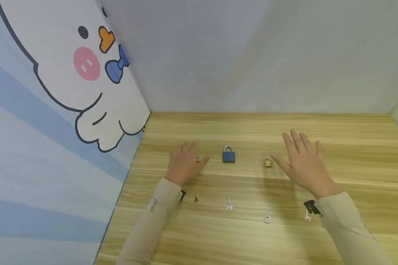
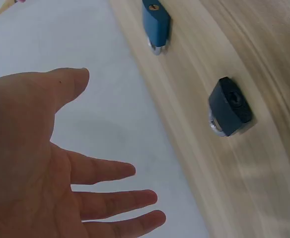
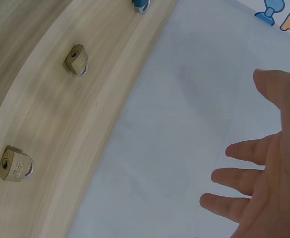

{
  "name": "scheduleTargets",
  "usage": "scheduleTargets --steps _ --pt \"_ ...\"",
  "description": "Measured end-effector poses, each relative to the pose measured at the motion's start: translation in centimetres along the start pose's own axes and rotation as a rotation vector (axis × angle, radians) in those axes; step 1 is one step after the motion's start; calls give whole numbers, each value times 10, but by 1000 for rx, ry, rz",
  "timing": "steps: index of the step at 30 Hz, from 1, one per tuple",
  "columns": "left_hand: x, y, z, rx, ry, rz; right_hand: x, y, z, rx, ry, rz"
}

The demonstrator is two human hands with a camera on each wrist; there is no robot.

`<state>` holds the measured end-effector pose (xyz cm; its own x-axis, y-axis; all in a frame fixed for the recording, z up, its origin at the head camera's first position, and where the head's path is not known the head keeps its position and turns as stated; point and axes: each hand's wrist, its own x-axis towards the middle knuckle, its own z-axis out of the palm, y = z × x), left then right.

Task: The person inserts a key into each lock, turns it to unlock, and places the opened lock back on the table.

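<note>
My left hand (image 1: 184, 163) is open over a dark padlock (image 2: 229, 111), hiding all but its shackle in the head view. A larger blue padlock (image 1: 229, 157) lies just right of that hand. My right hand (image 1: 305, 165) has its fingers spread, thumb near a small brass padlock (image 1: 268, 163). Another brass padlock (image 3: 16, 165) shows in the right wrist view; in the head view the right hand hides it. Neither hand holds anything. Nearer me lie a small dark key (image 1: 196, 199), a silver key (image 1: 229, 206), a key with a ring (image 1: 267, 217) and another silver key (image 1: 307, 217).
Everything lies on a wood-grain table (image 1: 219, 239). A plain grey wall (image 1: 252, 55) rises behind its back edge. Along the left side stands a blue-and-white panel (image 1: 46, 147) with a cartoon figure. A black wrist strap piece (image 1: 312, 207) sits beside the rightmost key.
</note>
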<state>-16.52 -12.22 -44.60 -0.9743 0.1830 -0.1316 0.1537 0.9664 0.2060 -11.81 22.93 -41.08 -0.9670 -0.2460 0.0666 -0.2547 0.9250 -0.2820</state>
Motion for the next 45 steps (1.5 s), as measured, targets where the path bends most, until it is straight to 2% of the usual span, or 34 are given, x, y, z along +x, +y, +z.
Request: scheduleTargets --steps 5,9,15,26,34,39,45 --pt "5 -2 7 -3 -23 -55 0 1 1 -5 -1 5" --pt "11 -5 16 37 -17 -83 0 2 3 -12 6 5" --pt "17 -10 25 42 -7 -63 -3 5 8 3 35 -5" --pt "24 -14 30 59 -48 -79 -7 4 12 9 85 10" --pt "26 -18 38 43 -34 -38 -8 -1 12 -10 38 36" --pt "26 -19 38 14 -36 -40 -6 -6 12 -13 38 36" --pt "30 -18 32 53 -37 -46 1 -20 23 -29 73 12"
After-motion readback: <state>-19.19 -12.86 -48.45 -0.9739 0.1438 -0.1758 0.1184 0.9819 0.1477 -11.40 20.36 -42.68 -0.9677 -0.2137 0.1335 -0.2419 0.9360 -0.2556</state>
